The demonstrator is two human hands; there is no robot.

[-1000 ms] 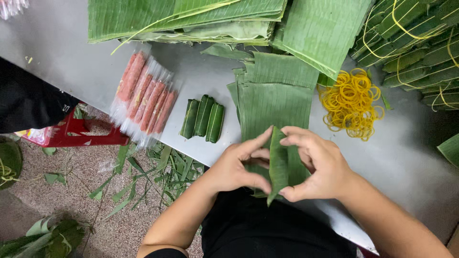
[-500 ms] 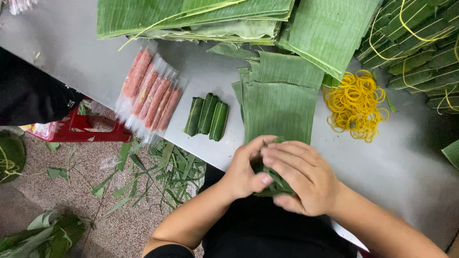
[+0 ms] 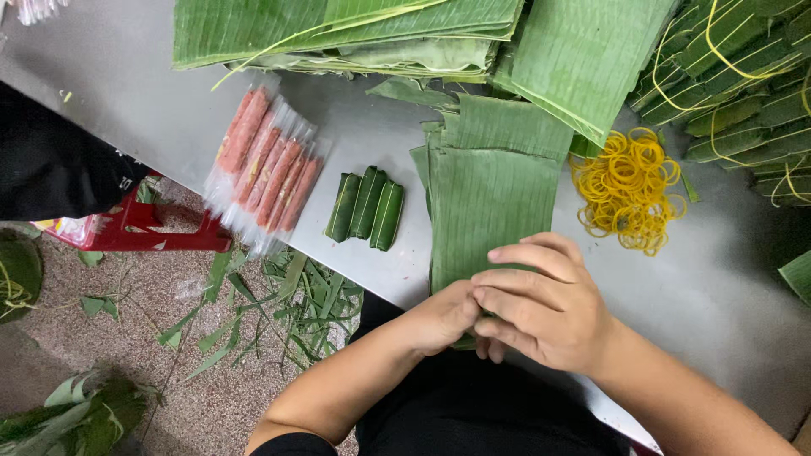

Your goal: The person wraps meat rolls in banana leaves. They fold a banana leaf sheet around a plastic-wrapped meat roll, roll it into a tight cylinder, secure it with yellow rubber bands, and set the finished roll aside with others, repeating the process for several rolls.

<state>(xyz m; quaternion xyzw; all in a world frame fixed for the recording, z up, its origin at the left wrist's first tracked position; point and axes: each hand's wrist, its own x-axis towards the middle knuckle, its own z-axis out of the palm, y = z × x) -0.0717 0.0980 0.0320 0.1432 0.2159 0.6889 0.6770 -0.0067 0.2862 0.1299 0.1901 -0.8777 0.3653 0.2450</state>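
Head view: looking down at a grey table [image 3: 160,110] with leaves on it.
Hands: the left hand [image 3: 439,317] and the right hand [image 3: 545,308] are pressed close together at the near edge of the table. They are curled around a small folded leaf piece [image 3: 463,342]. Only a bit of green shows under the fingers.
Long way: I cannot tell which way the leaf piece points, as the hands hide it.
Leaf stack: a pile of cut banana leaves [image 3: 486,203] lies just past the hands. Its long side runs from near to far.
Room to move: bare table lies to the right of the hands. The table edge is right under the wrists.
Left of the stack: three little green rolls [image 3: 366,207] lie side by side, pointing near to far. Farther left are pink sausages in clear wraps [image 3: 266,165].
Right: a heap of yellow rubber bands [image 3: 629,190]. Tied green bundles [image 3: 735,80] are at the far right.
Far: big banana leaves [image 3: 338,29].
Floor: leaf scraps [image 3: 279,295] and a red stool [image 3: 135,228] at the left.
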